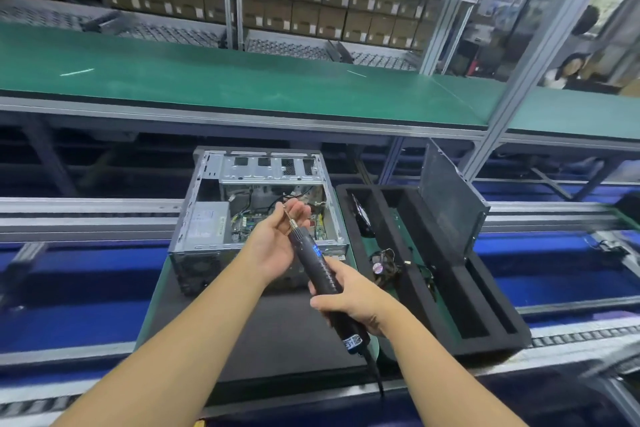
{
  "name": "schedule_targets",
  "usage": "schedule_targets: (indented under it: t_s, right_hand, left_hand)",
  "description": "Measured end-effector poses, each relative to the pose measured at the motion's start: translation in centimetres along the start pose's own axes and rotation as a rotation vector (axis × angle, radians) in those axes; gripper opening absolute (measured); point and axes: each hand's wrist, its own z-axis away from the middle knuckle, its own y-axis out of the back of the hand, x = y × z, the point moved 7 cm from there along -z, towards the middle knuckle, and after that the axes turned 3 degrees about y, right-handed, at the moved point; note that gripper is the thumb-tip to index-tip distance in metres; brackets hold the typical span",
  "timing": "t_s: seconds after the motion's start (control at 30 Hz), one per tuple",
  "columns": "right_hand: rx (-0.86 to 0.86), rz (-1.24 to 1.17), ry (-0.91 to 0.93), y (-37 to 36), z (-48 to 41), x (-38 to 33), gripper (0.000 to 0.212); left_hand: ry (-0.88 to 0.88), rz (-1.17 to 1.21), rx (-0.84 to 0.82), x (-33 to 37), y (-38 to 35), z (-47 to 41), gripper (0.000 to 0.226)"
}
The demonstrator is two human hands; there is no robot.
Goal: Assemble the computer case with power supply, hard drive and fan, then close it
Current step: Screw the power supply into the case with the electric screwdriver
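Your right hand (349,302) grips the electric screwdriver (313,260) low on the body, bit angled up. Your left hand (277,239) curls its fingers round the bit tip, probably seating a screw, though that's too small to tell. Both sit over the open computer case (194,215), with the power supply (207,224) inside at its left. The fan (382,262) waits in the foam tray (485,322). The side panel (450,198) is propped upright, likely kept for last.

Even, diffuse overhead light; soft shadows gather beneath the green shelf (242,80). The wide-angle lens bows straight rails toward the frame edges. Background cartons (311,10) and the left margin are blurred, while the centre is sharper. The screwdriver (313,260) display glows blue, slightly overexposed.
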Motion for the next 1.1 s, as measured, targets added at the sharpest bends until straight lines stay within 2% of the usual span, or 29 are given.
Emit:
schedule_targets:
  t_s: [0.33,0.47,0.57,0.63,0.73,0.83,0.9,1.0,1.07,1.1]
  right_hand:
    - [0.006,-0.033,0.034,-3.5,-0.8,-0.5,0.043]
    - [-0.018,-0.233,0.074,-5.5,-1.2,-0.8,0.038]
    - [-0.219,-0.653,0.154,-7.7,-1.0,-1.9,0.043]
    - [-0.392,-0.823,0.207,-9.0,-0.5,-3.1,0.041]
    - [-0.501,-0.818,0.241,-9.9,-0.1,-4.3,0.045]
    - [-0.488,-0.781,0.183,-10.3,-0.4,-3.6,0.07]
    - [-0.442,-0.733,0.142,-10.5,-0.9,-2.6,0.078]
    - [-0.27,-0.575,0.096,-10.5,-1.7,-0.6,0.055]
    - [-0.184,-0.477,0.067,-10.7,-2.2,0.8,0.042]
    - [-0.161,-0.437,0.053,-11.0,-2.5,1.4,0.04]
  left_hand:
    - [-0.126,-0.224,-0.038,2.8,2.0,1.3,0.031]
    - [-0.07,-0.147,-0.067,3.2,2.4,1.4,0.033]
    - [0.052,-0.127,-0.184,2.6,2.2,2.1,0.045]
    - [0.114,-0.107,-0.219,2.3,2.7,2.5,0.053]
    - [0.084,-0.105,-0.162,3.1,4.3,2.6,0.051]
    - [-0.042,-0.192,-0.059,5.6,6.3,2.4,0.047]
    - [-0.205,-0.371,0.03,9.0,7.7,2.4,0.033]
    - [-0.364,-1.084,0.176,14.3,9.3,2.0,0.022]
    - [-0.334,-1.548,0.216,16.2,10.6,0.9,0.031]
    - [-0.292,-1.752,0.198,16.6,11.2,0.2,0.049]
